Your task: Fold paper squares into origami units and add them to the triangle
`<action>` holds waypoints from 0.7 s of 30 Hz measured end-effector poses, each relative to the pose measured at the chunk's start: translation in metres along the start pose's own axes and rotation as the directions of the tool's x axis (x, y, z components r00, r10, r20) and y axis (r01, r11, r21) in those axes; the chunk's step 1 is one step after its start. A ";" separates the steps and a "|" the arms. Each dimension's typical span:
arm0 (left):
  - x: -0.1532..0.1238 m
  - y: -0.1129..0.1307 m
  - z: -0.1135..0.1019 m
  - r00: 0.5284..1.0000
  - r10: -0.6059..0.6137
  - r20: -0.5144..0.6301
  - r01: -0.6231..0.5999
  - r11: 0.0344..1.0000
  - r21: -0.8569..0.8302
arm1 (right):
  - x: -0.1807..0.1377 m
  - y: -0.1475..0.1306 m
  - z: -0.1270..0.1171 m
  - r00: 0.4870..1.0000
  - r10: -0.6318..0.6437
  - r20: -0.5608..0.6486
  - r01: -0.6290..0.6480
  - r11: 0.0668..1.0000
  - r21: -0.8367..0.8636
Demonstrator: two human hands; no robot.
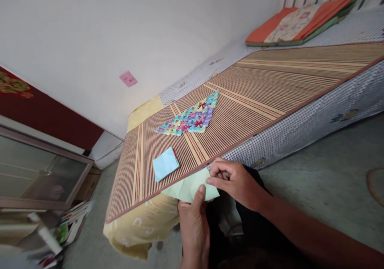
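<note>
Between my left thumb and fingers is a pale green sheet of paper (187, 185) with fold creases across it. My left hand (194, 221) grips it from below at the near edge of the bed. My right hand (235, 181) has its fingers curled, with thumb and forefinger at the paper's right edge. Just beyond the paper, a small stack of light blue paper squares (165, 165) lies on the woven mat (252, 89). Farther back rests a many-coloured sheet of joined folded-paper pieces (192, 117), roughly triangular in outline.
Folded orange and green bedding (294, 25) lies at the far right of the bed. A pink paper note (128, 78) is stuck to the wall. At left stand a glass-fronted cabinet (39, 169) and a pile of papers (69, 225) near the floor.
</note>
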State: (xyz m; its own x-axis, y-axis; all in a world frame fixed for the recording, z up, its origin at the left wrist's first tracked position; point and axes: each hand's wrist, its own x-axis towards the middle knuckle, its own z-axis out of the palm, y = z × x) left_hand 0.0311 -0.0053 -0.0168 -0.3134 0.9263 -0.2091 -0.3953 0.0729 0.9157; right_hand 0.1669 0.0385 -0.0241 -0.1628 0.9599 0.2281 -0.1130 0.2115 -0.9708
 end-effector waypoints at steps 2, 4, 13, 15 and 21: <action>-0.001 -0.001 0.000 1.000 -0.002 -0.009 0.002 1.000 0.010 | 0.000 0.002 -0.002 1.000 0.010 0.008 -0.010 0.999 0.040; -0.003 0.000 0.000 0.999 0.019 -0.029 -0.017 0.996 0.086 | 0.001 0.005 -0.002 0.998 0.055 0.026 -0.057 0.993 0.102; -0.009 0.006 -0.003 0.991 0.124 -0.045 -0.102 0.939 0.327 | -0.003 0.008 0.001 0.993 0.116 0.000 -0.116 0.986 0.123; -0.010 0.007 -0.002 0.990 0.135 -0.048 -0.111 0.935 0.338 | -0.003 0.007 0.002 0.993 0.114 -0.010 -0.112 0.986 0.120; -0.012 0.007 0.006 0.978 0.203 -0.045 -0.179 0.933 0.311 | -0.003 0.007 0.005 0.993 0.109 -0.045 -0.105 0.990 0.091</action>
State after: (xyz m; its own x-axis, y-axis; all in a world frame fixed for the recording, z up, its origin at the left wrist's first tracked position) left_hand 0.0370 -0.0134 -0.0065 -0.4253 0.9044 -0.0344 -0.0446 0.0170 0.9989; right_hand 0.1616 0.0357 -0.0315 -0.1300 0.9846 0.1172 -0.1841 0.0922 -0.9786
